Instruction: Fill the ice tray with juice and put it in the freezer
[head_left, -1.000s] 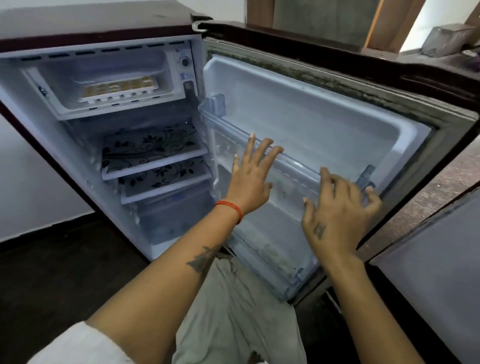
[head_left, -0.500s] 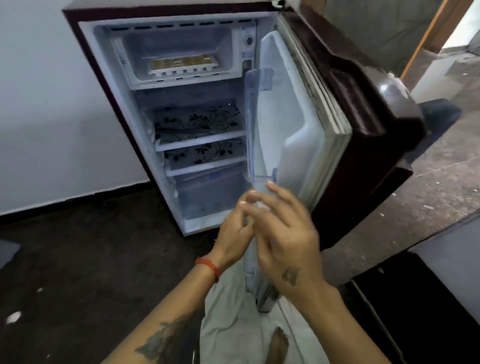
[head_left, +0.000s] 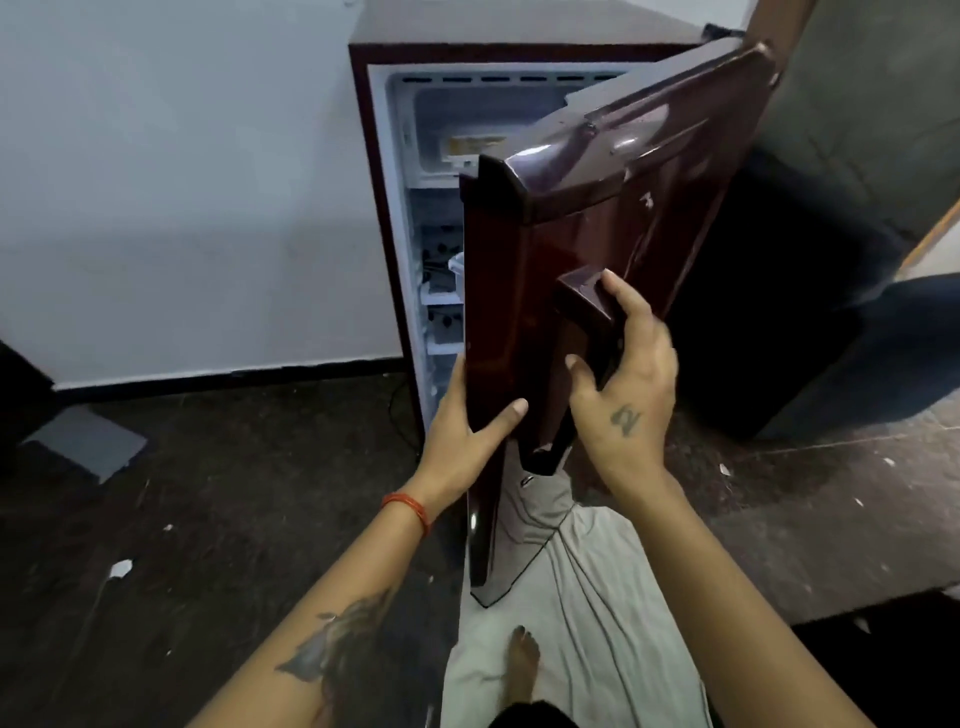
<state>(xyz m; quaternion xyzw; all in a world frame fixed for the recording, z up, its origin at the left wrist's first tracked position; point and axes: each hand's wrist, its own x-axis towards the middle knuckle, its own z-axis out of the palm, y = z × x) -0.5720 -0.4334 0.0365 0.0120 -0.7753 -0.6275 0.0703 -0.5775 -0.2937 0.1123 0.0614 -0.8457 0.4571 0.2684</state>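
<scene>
A small maroon fridge (head_left: 374, 218) is standing against the pale wall (head_left: 182, 182), and its door (head_left: 597, 218) is hanging partly ajar, glossy front facing the person. Both hands are working on that door. The right hand (head_left: 623, 395) is curling round the dark handle (head_left: 587, 317) on the front, thumb lying up along the handle's top and fingers wrapping its near side. The left hand (head_left: 462, 436) is gripping the door's free edge just left of the right-hand fingers, thumb pressing flat on the front face while the other fingers are reaching behind the edge (they are hidden there, so I cannot tell how tightly they are bending).

Well above and beyond both sets of fingers, through the gap that is left open, the freezer compartment (head_left: 441, 124) is showing at the top of the cabinet. The ice tray (head_left: 475, 145) is lying inside it, white with yellowish filling, partly hidden by the door's upper corner and touched by neither hand.

Lower down, patterned shelves (head_left: 441, 296) are peeking out just above the left fingers. An orange band (head_left: 408, 506) is circling the left wrist, and a bare foot (head_left: 519, 670) is resting on the dark floor (head_left: 208, 493) below.
</scene>
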